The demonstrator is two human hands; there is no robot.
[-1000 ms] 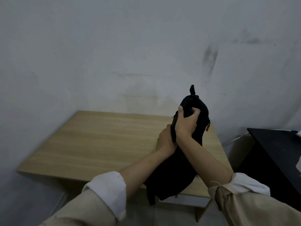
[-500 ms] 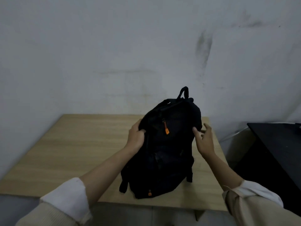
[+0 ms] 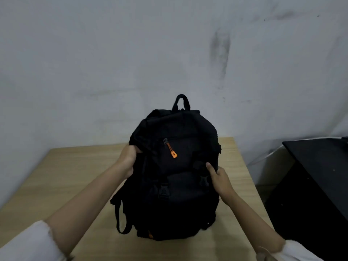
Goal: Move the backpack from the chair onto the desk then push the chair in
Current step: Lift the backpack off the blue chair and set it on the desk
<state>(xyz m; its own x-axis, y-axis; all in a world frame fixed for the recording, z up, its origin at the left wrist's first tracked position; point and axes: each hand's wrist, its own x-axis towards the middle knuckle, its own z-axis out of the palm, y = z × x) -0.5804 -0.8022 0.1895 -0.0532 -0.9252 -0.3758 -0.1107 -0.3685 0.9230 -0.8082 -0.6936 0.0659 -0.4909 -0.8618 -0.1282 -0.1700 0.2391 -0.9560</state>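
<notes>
The black backpack (image 3: 177,172) with an orange zipper pull stands upright on the light wooden desk (image 3: 62,178), its front facing me and its top handle sticking up. My left hand (image 3: 128,159) grips the fabric at its upper left side. My right hand (image 3: 219,180) presses against its right side, thumb on the front by a buckle. The chair is out of view.
A stained white wall (image 3: 113,63) rises right behind the desk. A black table (image 3: 323,166) stands to the right, with a gap and a white cable (image 3: 267,155) between it and the desk. A loose backpack strap (image 3: 120,217) lies on the desk's left side.
The backpack has gone from being carried over the desk's front edge to standing on the desktop. My hands moved from its top to its two sides, and the view came closer.
</notes>
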